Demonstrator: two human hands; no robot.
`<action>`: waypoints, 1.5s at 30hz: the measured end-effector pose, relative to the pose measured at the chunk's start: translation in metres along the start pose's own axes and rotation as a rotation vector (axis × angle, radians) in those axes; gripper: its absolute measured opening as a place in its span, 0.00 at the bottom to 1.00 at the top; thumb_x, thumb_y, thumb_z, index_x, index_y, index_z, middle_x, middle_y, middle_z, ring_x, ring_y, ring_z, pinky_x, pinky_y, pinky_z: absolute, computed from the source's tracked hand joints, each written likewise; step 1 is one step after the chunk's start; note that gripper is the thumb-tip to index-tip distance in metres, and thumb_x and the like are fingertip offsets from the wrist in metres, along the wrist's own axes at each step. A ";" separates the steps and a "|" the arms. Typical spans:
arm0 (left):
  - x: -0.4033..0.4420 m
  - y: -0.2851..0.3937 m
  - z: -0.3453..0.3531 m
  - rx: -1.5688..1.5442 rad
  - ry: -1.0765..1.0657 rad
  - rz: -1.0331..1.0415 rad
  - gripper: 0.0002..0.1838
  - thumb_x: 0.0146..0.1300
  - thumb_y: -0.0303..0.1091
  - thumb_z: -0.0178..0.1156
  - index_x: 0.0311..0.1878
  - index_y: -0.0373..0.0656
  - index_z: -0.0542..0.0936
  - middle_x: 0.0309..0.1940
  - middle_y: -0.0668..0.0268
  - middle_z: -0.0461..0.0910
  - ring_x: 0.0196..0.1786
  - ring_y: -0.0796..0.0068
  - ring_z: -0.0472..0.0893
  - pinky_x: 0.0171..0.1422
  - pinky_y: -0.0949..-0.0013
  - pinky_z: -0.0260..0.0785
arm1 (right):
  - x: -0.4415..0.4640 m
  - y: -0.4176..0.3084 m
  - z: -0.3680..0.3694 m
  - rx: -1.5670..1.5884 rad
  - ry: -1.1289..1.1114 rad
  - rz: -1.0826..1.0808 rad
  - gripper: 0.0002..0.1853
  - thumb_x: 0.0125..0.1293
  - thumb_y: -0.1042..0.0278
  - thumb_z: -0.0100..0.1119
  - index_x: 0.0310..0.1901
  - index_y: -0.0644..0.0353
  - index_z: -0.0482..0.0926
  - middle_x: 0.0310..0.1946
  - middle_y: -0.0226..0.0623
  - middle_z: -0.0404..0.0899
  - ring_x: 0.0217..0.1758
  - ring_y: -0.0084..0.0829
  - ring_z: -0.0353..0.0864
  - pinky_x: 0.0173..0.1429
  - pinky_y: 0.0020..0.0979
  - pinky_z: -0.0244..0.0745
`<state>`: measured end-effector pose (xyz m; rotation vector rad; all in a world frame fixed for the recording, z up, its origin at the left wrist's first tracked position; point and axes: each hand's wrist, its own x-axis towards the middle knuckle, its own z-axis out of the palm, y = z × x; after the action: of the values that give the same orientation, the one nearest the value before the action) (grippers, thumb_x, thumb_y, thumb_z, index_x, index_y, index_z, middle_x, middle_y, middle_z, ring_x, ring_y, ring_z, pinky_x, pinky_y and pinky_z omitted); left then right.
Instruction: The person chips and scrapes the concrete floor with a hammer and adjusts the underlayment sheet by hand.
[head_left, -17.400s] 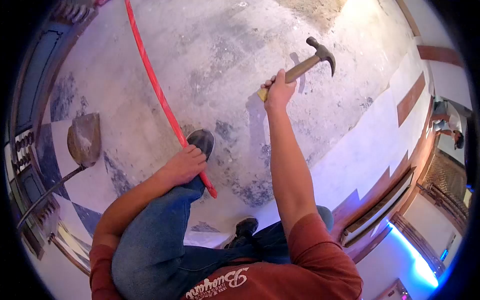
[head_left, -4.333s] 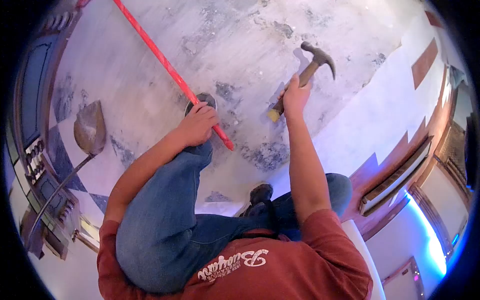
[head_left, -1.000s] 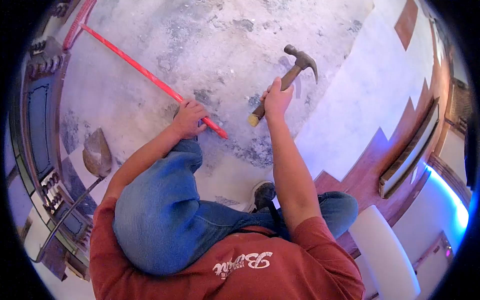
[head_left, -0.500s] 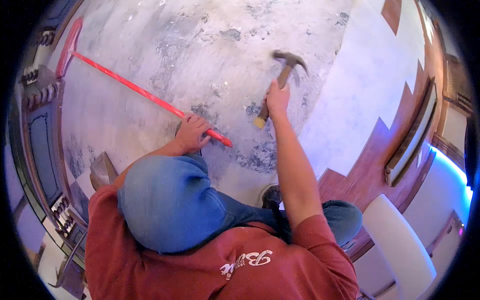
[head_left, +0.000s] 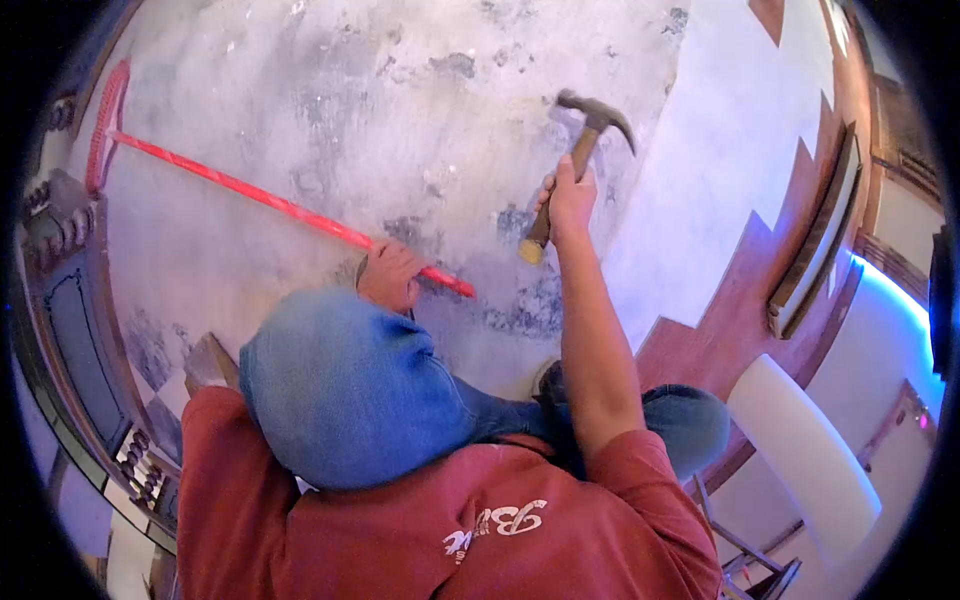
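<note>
My right hand (head_left: 571, 200) is closed around the handle of a claw hammer (head_left: 590, 147). The hammer's dark metal head points away from me, and its worn handle ends in a yellowish butt. Left of it, my left hand (head_left: 391, 273) is wrapped over the near end of a red broom (head_left: 240, 187). The broom's long pole runs to the upper left and ends in a red head. My left palm and thumb are mostly hidden.
Under both tools spreads a rough, stained grey floor (head_left: 400, 120). Pale sheet flooring (head_left: 730, 130) and reddish-brown planks (head_left: 690, 350) lie on the right. A dark cabinet (head_left: 85, 330) stands left; a long framed piece (head_left: 815, 235) and a white chair (head_left: 800, 440) are right.
The hammer and my right hand have shifted slightly right, and the hammer now looks sharper. My left hand stays on the broom pole. The whole view has tilted a little.
</note>
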<state>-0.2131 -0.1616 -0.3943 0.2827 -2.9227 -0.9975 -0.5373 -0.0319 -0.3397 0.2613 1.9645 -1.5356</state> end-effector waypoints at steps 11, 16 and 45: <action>-0.002 0.000 -0.001 -0.052 0.047 0.029 0.25 0.49 0.29 0.65 0.55 0.53 0.87 0.51 0.68 0.87 0.60 0.61 0.82 0.74 0.47 0.62 | -0.024 0.021 -0.004 -0.098 -0.047 -0.024 0.16 0.86 0.52 0.56 0.47 0.57 0.66 0.24 0.32 0.74 0.17 0.26 0.75 0.20 0.33 0.74; 0.000 0.001 -0.001 -0.054 0.047 0.016 0.25 0.49 0.27 0.65 0.54 0.53 0.88 0.50 0.68 0.87 0.60 0.62 0.82 0.74 0.48 0.63 | -0.006 0.066 0.003 -0.110 0.140 -0.135 0.17 0.85 0.52 0.56 0.45 0.57 0.67 0.25 0.33 0.75 0.17 0.27 0.75 0.20 0.34 0.73; -0.001 0.000 0.006 -0.009 0.042 -0.005 0.26 0.50 0.27 0.64 0.55 0.56 0.88 0.51 0.69 0.87 0.60 0.61 0.81 0.74 0.46 0.62 | 0.002 0.037 -0.002 -0.074 0.269 -0.113 0.19 0.84 0.50 0.57 0.48 0.60 0.67 0.24 0.32 0.73 0.18 0.26 0.75 0.20 0.35 0.75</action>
<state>-0.2129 -0.1578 -0.3991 0.3068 -2.8809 -0.9930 -0.5207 -0.0192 -0.3704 0.3466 2.2754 -1.5607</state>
